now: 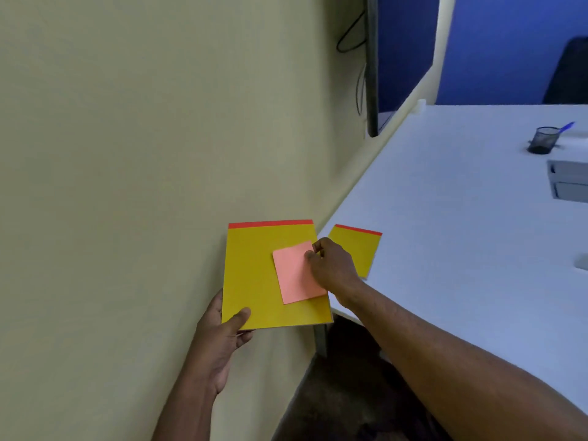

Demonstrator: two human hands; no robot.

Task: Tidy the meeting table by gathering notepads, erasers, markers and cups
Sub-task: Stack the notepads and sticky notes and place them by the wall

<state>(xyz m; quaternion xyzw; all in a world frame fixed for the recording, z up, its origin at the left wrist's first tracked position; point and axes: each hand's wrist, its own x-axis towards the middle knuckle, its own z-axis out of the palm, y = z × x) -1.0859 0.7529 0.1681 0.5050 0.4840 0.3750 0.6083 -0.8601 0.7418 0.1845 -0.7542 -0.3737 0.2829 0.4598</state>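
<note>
The step in hand looks like the gathering of the notepads into one pile. The left hand (pixel 222 332) holds a large yellow notepad with a red top strip (pixel 254 272) by its lower left corner, thumb on the cover and fingers under it, off the edge of the counter (pixel 461 249) and in front of the pale wall. On this cover lies a small pink square sticky pad (pixel 294 275), a little tilted — the right hand (pixel 334 268) pinches its upper right corner with curled fingertips.

A second, smaller yellow notepad with a red strip (pixel 362 249) lies flat on the white counter near its corner, partly hidden behind the right hand. I judge the next move is to let go of the pink pad and take this one; the pink pad may slide if the big notepad tips.

Further away stand a black mesh pen cup (pixel 544 140) with a blue pen (pixel 567 126) and a grey cable box (pixel 569 183) set in the counter — both well apart and not in the way.
</note>
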